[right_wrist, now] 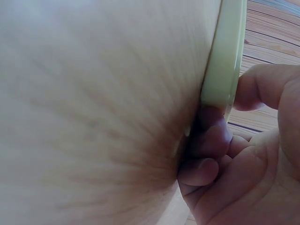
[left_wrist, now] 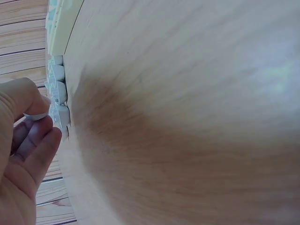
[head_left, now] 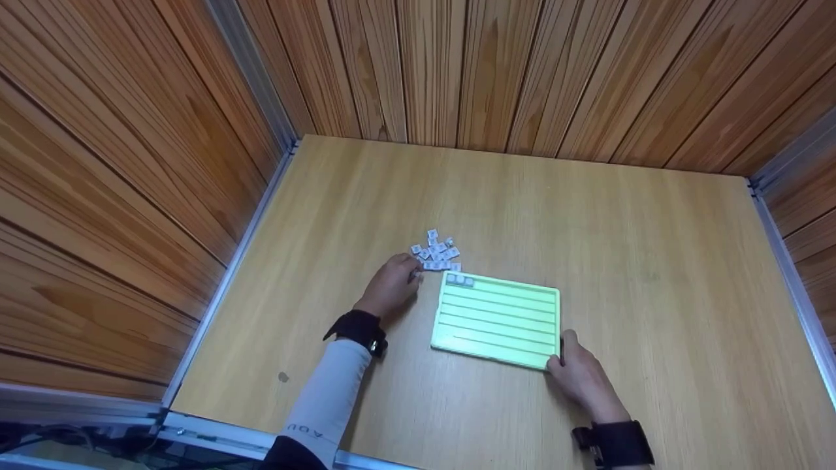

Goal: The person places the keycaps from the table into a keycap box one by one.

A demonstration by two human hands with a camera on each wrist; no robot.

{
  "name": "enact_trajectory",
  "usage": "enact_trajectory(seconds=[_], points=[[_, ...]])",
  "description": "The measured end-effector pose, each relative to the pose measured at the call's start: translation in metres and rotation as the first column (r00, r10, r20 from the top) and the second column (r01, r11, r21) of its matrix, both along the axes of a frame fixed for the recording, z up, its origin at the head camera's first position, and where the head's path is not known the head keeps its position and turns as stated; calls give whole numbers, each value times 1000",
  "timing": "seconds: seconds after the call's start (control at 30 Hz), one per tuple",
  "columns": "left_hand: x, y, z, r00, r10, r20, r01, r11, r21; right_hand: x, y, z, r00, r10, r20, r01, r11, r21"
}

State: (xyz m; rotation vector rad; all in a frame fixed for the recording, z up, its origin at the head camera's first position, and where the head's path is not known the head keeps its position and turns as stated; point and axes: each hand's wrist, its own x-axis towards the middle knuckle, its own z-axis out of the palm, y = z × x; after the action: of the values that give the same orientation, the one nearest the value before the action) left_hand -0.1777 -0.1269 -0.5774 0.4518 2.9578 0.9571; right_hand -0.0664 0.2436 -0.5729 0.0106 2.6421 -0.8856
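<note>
My left hand (head_left: 390, 284) pinches a small white block (left_wrist: 36, 116) between thumb and fingertips, at the left side of a pile of similar white blocks (head_left: 439, 248) with dark marks. In the left wrist view, several of these blocks (left_wrist: 58, 91) stand just beyond the fingers. A light green board (head_left: 499, 323) with raised parallel ridges lies right of the pile. Three white blocks (head_left: 460, 280) sit side by side in its top row at the left end. My right hand (head_left: 583, 375) grips the board's near right corner, thumb on the rim and fingers curled at its edge.
The board and pile lie on a wooden table (head_left: 620, 261). Wood-panelled walls (head_left: 496, 72) rise behind and on both sides. Metal rails (head_left: 225, 281) run along the table's edges. A small dark spot (head_left: 283, 376) marks the tabletop at the near left.
</note>
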Motion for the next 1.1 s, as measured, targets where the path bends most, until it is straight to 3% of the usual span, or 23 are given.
enact_trajectory(seconds=[0.2, 0.47, 0.83, 1.1], points=[[1, 1, 3, 999, 3, 40, -2, 1000, -12, -1, -1, 0, 1000, -4, 20, 4, 1000, 4], [2, 2, 4, 998, -9, 59, 7, 999, 41, 0, -1, -1, 999, -22, 36, 22, 1000, -1], [1, 0, 5, 998, -38, 41, 33, 993, 110, -1, -1, -1, 1000, -8, 5, 8, 1000, -8], [2, 0, 6, 999, -23, 48, 18, 994, 104, -1, 0, -1, 1000, 0, 10, 0, 1000, 3]])
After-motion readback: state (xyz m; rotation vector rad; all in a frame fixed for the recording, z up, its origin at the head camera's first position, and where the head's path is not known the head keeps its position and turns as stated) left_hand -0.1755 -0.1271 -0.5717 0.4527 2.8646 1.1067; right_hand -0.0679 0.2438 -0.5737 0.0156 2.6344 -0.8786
